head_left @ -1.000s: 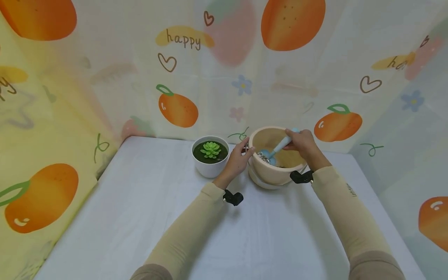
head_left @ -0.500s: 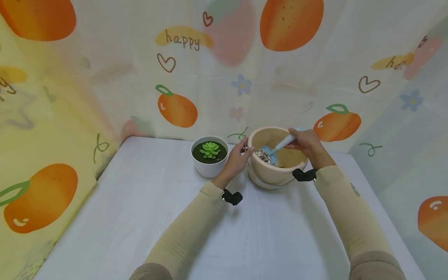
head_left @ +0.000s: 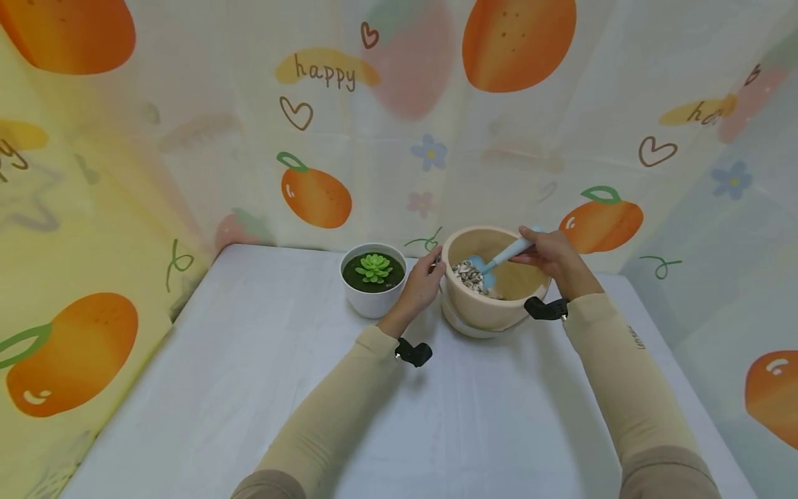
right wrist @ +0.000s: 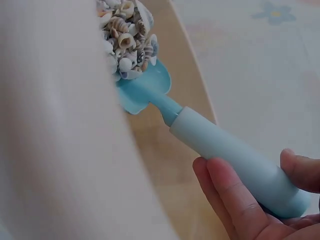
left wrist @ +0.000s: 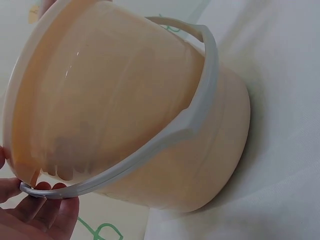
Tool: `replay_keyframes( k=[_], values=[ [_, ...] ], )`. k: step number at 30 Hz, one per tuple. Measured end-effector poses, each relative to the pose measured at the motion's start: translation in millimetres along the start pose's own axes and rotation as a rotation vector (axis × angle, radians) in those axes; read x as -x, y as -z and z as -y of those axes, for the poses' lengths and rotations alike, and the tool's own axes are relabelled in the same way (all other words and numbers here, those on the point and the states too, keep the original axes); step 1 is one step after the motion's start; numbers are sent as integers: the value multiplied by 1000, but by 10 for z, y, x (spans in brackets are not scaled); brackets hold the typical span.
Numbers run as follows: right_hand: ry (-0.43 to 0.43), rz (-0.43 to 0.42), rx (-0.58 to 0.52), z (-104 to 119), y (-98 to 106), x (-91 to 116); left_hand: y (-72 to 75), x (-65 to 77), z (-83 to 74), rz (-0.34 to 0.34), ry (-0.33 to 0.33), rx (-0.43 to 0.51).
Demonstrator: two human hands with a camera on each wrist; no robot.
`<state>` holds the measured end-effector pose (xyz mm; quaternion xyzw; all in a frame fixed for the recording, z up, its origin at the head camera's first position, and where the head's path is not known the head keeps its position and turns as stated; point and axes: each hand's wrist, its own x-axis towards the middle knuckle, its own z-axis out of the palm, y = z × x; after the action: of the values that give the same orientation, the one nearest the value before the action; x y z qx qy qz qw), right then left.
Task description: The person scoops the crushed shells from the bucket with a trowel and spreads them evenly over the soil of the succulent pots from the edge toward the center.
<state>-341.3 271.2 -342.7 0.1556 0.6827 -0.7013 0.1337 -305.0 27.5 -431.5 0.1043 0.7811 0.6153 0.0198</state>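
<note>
A cream plastic bucket (head_left: 486,313) stands on the table, its grey carrying handle (left wrist: 195,117) hanging low against the outside wall. At the bucket's left side my left hand (head_left: 419,290) grips it near the rim, with fingers at the handle's end in the left wrist view. My right hand (head_left: 553,258) holds a light-blue toy shovel (head_left: 511,251) by its thick grip, above the right rim. Heaped on the shovel's scoop are small seashells (right wrist: 127,42), several of them striped. The scoop is inside the bucket, and the near wall hides part of it in the right wrist view.
Just left of the bucket is a white pot (head_left: 374,303) with a green succulent (head_left: 375,267) in dark soil; my left hand is close to its side. A white cloth covers the table (head_left: 262,360). Behind hangs a fruit-patterned curtain (head_left: 386,173).
My right hand has shifted slightly right with the shovel. More of the shells on the scoop now show. My left hand stays at the bucket's side.
</note>
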Motion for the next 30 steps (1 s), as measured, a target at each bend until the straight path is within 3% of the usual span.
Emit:
replay_keyframes(
  k=[10,20,25,30],
  values=[
    [-22,41,-85,48,218,65,-11,9,-7,6,8,21],
    [-78,14,-255,58,403,155,3,1,-31,-13,35,19],
    [-70,-24,-290,18,440,188,-2,-8,-22,-15,38,19],
    [-6,-59,-336,-10,453,218,-4,-17,-11,-14,37,23]
  ],
)
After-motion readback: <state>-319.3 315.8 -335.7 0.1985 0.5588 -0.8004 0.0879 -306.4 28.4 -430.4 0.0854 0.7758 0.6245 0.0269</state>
